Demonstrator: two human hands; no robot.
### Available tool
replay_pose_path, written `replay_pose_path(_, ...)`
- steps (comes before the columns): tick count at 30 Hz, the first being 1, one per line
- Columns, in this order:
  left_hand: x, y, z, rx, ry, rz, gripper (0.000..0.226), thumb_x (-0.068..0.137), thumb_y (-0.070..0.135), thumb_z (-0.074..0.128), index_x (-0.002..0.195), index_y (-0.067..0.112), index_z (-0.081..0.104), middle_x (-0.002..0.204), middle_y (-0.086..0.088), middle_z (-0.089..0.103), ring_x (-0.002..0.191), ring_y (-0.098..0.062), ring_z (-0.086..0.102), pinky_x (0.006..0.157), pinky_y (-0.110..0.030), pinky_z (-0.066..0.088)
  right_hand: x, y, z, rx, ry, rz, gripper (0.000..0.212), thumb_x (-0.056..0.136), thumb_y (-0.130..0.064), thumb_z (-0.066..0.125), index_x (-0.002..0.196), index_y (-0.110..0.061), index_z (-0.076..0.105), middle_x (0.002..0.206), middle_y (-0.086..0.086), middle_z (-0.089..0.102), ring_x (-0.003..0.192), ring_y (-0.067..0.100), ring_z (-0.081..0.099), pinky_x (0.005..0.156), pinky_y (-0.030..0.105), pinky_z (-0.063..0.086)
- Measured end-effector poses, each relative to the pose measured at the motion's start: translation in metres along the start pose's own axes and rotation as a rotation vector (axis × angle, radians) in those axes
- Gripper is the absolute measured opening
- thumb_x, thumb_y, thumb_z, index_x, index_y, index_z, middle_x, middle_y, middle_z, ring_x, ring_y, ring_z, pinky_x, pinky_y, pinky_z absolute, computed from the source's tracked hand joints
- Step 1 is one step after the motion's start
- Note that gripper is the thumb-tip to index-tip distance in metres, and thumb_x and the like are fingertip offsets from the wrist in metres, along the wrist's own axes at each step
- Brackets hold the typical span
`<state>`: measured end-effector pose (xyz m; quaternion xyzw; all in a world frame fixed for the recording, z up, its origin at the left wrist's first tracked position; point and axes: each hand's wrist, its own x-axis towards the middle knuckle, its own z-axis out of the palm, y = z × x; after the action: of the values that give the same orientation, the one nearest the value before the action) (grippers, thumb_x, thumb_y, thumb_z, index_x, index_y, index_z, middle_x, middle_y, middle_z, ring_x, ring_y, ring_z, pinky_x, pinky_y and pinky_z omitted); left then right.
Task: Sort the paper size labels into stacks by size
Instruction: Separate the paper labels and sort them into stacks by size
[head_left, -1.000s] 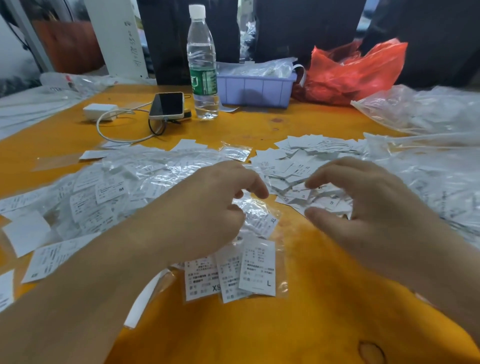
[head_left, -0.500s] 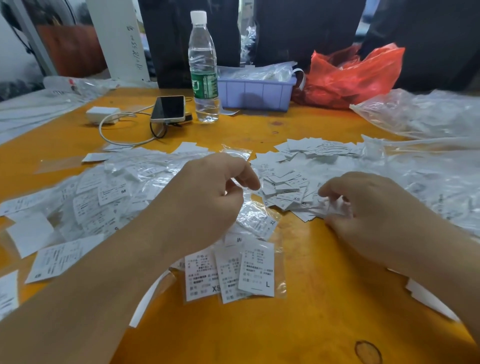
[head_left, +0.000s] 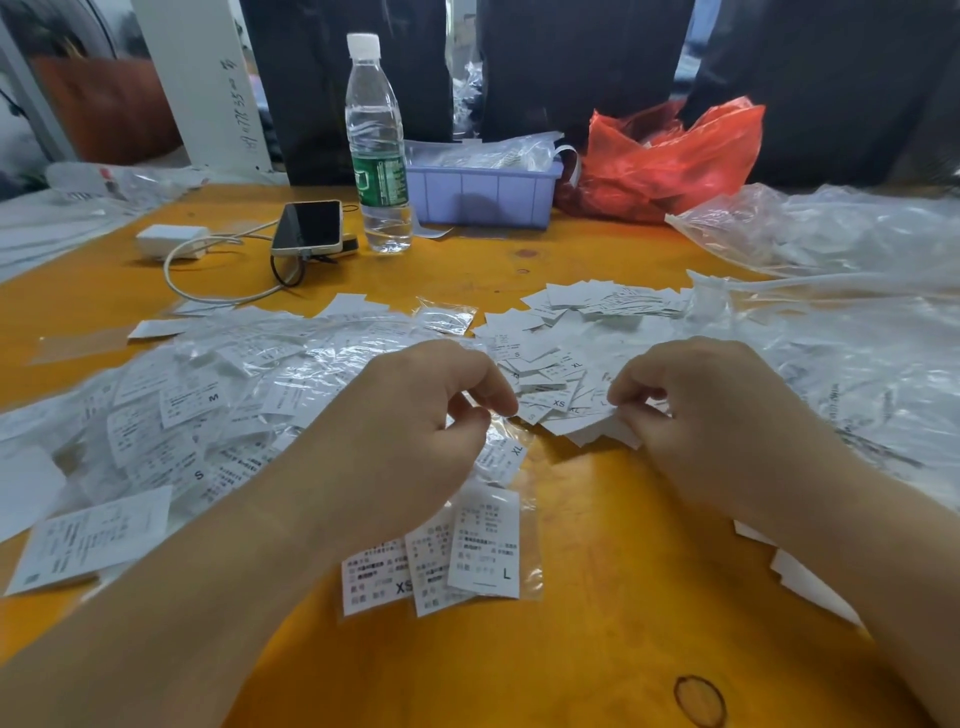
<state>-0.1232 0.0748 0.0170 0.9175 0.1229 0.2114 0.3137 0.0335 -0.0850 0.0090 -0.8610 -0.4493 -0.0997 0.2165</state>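
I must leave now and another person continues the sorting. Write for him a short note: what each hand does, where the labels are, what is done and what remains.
Left hand: fingers curled, pinching a clear sleeve by its top edge.
Right hand: pinching some loose labels at the near edge of the loose pile.
Labels: the loose pile sits centre-right, sizes mixed (XS, XL, S can be read). Bagged labels are heaped on the left. Three sleeves lie near the front; XS and L can be read.
Done: no tidy stacks by size are visible.
Left: nearly all the sorting.
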Motion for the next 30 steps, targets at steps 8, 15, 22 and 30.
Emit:
replay_pose_path(8, -0.002, 0.000, 0.001, 0.003, -0.012, -0.012, 0.025, 0.092, 0.017, 0.056, 0.085, 0.039, 0.067, 0.098, 0.035, 0.054, 0.079, 0.006, 0.057, 0.062, -0.005, 0.041, 0.000, 0.001, 0.001, 0.012, -0.051, -0.021, 0.025, 0.086, -0.031, 0.069, 0.111, -0.029, 0.068, 0.104, -0.011, 0.057, 0.107, 0.013, 0.045, 0.084, 0.030, 0.040)
replay_pose_path(15, -0.002, 0.002, 0.002, 0.011, -0.014, -0.003, 0.026, 0.092, 0.016, 0.056, 0.084, 0.038, 0.067, 0.099, 0.035, 0.053, 0.084, 0.007, 0.056, 0.066, -0.002, 0.040, 0.001, -0.004, 0.008, -0.027, -0.130, -0.043, 0.012, 0.092, -0.036, 0.061, 0.096, -0.032, 0.071, 0.108, -0.016, 0.055, 0.108, 0.009, 0.038, 0.085, 0.026, 0.031)
replay_pose_path(22, -0.003, 0.004, 0.002, 0.008, -0.003, 0.000, 0.025, 0.092, 0.016, 0.057, 0.084, 0.037, 0.067, 0.099, 0.035, 0.053, 0.086, 0.009, 0.055, 0.067, -0.002, 0.039, 0.001, 0.001, 0.009, -0.013, -0.138, -0.064, 0.025, 0.089, -0.041, 0.063, 0.111, -0.028, 0.064, 0.117, -0.016, 0.060, 0.119, 0.009, 0.042, 0.092, 0.023, 0.034)
replay_pose_path(30, -0.003, 0.005, 0.001, -0.002, 0.006, -0.022, 0.026, 0.093, 0.014, 0.056, 0.085, 0.035, 0.068, 0.092, 0.029, 0.059, 0.075, 0.009, 0.056, 0.061, -0.003, 0.039, 0.005, 0.002, 0.008, 0.047, -0.109, -0.077, 0.031, 0.084, -0.041, 0.071, 0.112, -0.028, 0.068, 0.093, -0.021, 0.057, 0.094, 0.005, 0.048, 0.077, 0.027, 0.038)
